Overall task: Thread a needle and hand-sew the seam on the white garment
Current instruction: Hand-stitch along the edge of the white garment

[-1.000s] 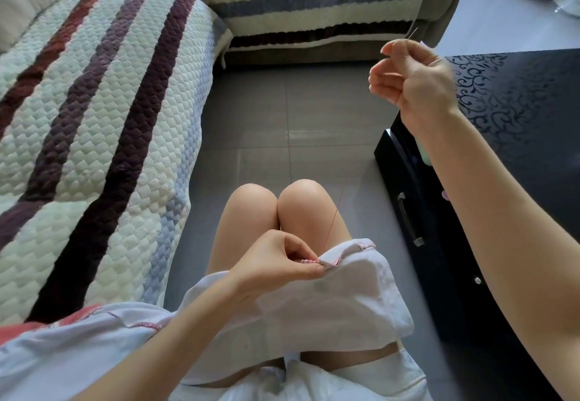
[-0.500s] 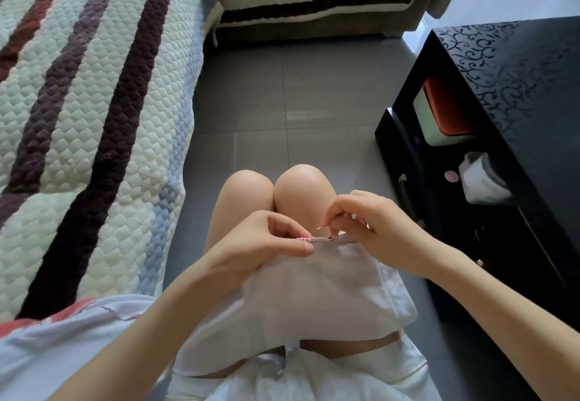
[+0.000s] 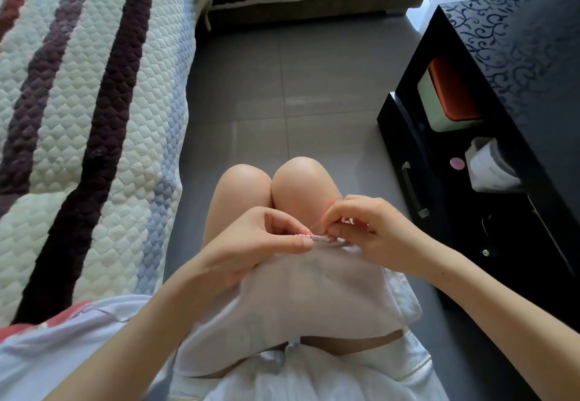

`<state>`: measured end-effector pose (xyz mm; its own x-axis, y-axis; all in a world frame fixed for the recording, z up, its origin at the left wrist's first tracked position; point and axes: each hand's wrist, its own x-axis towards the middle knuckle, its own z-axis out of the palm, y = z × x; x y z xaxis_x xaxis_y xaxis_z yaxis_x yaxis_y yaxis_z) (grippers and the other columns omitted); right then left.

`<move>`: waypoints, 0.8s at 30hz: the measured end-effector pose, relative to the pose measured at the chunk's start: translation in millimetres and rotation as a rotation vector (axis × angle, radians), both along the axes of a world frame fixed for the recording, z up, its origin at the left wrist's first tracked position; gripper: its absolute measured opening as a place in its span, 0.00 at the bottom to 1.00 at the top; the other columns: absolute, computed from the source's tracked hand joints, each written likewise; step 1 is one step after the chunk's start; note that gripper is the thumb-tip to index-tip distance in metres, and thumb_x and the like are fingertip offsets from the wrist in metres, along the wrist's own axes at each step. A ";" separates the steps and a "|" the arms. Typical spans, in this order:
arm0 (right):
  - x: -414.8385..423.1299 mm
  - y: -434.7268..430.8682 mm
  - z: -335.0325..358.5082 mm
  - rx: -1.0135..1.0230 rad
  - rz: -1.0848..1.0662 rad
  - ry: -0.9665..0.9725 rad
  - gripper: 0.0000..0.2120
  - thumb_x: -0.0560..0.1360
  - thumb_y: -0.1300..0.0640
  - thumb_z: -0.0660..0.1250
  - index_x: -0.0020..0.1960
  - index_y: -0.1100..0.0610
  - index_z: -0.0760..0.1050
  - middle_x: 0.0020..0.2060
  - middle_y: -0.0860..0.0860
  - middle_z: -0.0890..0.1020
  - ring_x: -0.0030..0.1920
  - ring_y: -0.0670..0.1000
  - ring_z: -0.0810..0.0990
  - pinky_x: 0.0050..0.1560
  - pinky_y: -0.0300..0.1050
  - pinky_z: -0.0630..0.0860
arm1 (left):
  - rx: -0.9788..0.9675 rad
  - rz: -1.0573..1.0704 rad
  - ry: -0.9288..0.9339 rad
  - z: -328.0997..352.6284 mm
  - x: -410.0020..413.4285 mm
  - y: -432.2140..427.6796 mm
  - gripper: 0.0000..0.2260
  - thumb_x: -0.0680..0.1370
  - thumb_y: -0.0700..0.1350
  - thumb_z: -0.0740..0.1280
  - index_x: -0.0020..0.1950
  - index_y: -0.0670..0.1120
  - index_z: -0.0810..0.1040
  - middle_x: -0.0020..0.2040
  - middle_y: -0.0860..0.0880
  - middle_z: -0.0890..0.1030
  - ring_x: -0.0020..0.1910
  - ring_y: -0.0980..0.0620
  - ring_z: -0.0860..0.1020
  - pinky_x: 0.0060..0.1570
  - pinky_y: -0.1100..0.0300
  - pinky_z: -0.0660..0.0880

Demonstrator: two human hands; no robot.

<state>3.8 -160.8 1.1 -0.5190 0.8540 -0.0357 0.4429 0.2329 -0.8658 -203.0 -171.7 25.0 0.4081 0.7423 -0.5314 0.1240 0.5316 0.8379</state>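
Observation:
The white garment lies over my lap, its top edge held up in front of my knees. Along that edge runs a short seam stitched in red thread. My left hand pinches the edge at the seam's left end between thumb and fingers. My right hand pinches at the seam's right end, fingers curled together. A loop of red thread curves up from the seam past its fingertips. The needle itself is too small to make out between the fingers.
A quilted striped sofa cover fills the left side. A black cabinet stands at the right, its open shelf holding a green and orange box and a white roll. Grey tiled floor lies ahead.
My right hand came down from high at the right, where it had drawn the thread out, back to the seam beside my left hand. The view tilted downward.

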 end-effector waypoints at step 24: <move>-6.8 -3.9 3.6 -0.125 0.041 0.217 0.12 0.73 0.63 0.65 0.41 0.47 0.79 0.36 0.38 0.78 0.37 0.41 0.77 0.41 0.32 0.72 | -0.002 -0.020 -0.045 -1.4 7.2 -2.5 0.05 0.68 0.44 0.69 0.32 0.47 0.82 0.32 0.53 0.80 0.33 0.60 0.76 0.39 0.70 0.73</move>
<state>-3.0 -164.7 4.7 -0.5601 0.8281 -0.0235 0.2361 0.1323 -0.9627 -195.9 -174.2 23.5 0.4468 0.7327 -0.5134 0.0968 0.5308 0.8419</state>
